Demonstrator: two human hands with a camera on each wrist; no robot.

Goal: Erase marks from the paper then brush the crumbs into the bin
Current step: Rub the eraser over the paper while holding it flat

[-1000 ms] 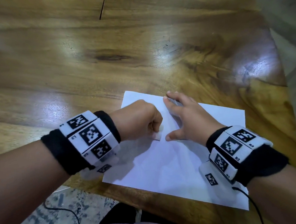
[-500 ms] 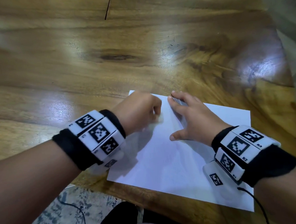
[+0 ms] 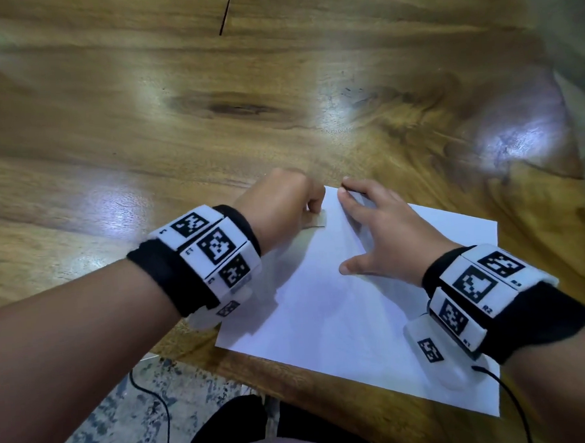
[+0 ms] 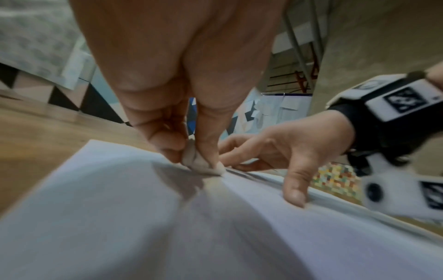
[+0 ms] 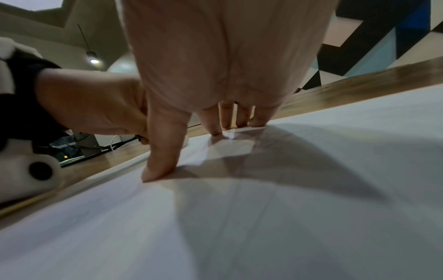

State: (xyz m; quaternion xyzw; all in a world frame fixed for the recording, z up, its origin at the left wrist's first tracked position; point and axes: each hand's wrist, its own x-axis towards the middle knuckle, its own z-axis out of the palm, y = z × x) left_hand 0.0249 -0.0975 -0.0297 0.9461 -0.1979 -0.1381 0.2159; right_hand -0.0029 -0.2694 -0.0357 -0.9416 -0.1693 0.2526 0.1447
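Your left hand (image 3: 276, 205) was balled into a fist near the far left corner of the paper (image 3: 350, 320), knuckles up, forearm coming in from the near left. In the left wrist view your left thumb and forefinger pinched a small off-white eraser (image 4: 199, 163), its lower end pressed on the paper close to the far edge. From the head view only a sliver of the eraser (image 3: 316, 220) showed below the fist.

Your right hand (image 3: 379, 230) lay flat on the paper just right of the eraser, palm down, holding nothing. Its fingers (image 5: 257, 117) were straight and close together, tips at the paper's far edge; the thumb (image 5: 163, 151) was splayed out toward you, its tip pressed on the sheet. Right wrist was raised slightly off the paper, forearm coming in from the near right.

The paper sat on the wooden table (image 3: 144, 127), its near edge close to the table's near edge and its near right corner under your right wrist. I couldn't make out any marks or crumbs on the paper; wrist views were blurred. Both wrists wore black bands (image 3: 165, 272) with white tag blocks.
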